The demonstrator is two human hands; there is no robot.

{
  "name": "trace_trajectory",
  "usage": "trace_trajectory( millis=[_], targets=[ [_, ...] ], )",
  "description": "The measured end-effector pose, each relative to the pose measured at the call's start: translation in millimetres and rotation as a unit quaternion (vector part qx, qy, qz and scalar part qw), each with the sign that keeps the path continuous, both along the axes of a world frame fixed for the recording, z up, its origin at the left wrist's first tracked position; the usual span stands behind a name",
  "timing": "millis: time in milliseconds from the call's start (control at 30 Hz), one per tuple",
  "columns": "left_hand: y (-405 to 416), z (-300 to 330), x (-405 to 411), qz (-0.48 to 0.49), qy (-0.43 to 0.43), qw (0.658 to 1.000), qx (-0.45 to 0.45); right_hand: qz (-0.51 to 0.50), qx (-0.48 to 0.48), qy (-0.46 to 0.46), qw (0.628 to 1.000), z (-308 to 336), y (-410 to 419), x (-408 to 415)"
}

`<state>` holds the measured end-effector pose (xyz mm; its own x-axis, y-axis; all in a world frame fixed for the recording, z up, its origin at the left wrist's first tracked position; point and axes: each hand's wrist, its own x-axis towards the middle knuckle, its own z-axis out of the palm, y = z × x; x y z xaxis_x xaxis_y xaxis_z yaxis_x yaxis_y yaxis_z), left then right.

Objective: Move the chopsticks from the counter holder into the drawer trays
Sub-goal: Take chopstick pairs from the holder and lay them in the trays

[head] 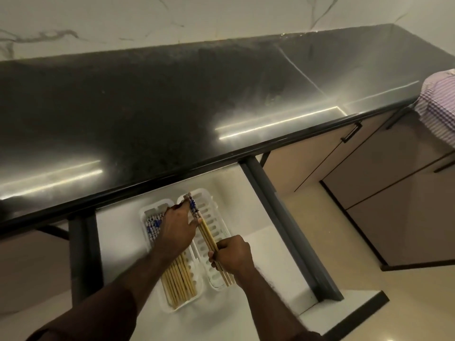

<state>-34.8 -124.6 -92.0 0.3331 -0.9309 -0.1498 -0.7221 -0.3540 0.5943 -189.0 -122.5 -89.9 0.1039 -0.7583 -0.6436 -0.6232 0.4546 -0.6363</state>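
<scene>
Hands work over the open white drawer (118, 242) beneath a glossy black stone counter (172, 107), where two white slotted plastic trays lie side by side. Nearest the camera, the right hand (234, 253) curls its fingers around the plain lower ends of a small bundle of pale bamboo chopsticks with blue-patterned tops (205, 233), holding them just above the right tray (216, 217), which otherwise looks bare. Just beyond, the left hand (178, 228) reaches across from the left tray (147, 217), fingers fairly straight, touching the bundle's patterned end; whether it pinches the sticks cannot be told. The left tray already holds a full row of matching chopsticks (178, 279), tops pointing toward the counter. To finish this placement well, the bundle should probably come down parallel to the right tray's long walls, patterned ends toward the counter like their neighbours, with the left hand steadying the far end so no stick rolls over the rim onto the drawer floor. Releasing low, then spreading the sticks flat, would likely keep them from crossing. Farther off, the counter shows no holder in view, and a pink-and-white checked cloth (438, 104) hangs over the counter's right end.
</scene>
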Motion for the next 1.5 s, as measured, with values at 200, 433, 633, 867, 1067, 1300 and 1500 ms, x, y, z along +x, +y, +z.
trace_trajectory(
  millis=[200,433,633,867,1067,1300,1500],
  targets=[
    [3,-26,-6,-0.091,-0.126,0.987,0.037,0.036,-0.013,0.081,0.996,-19,0,20],
    [2,-36,-10,-0.192,-0.262,0.935,0.145,0.053,-0.014,0.125,0.991,-39,2,26],
    [-1,-31,-16,-0.255,-0.29,0.9,0.205,0.052,-0.017,0.125,0.991,-50,5,29],
    [-1,-26,-22,-0.279,-0.33,0.876,0.214,0.106,-0.089,0.198,0.97,-50,10,29],
    [-3,-28,-26,-0.293,-0.356,0.858,0.225,0.152,-0.125,0.215,0.957,-51,14,27],
    [-2,-35,-27,-0.302,-0.35,0.86,0.216,0.175,-0.146,0.193,0.954,-49,18,24],
    [-5,-38,-26,-0.298,-0.357,0.857,0.22,0.185,-0.143,0.178,0.956,-47,17,22]
  ],
)
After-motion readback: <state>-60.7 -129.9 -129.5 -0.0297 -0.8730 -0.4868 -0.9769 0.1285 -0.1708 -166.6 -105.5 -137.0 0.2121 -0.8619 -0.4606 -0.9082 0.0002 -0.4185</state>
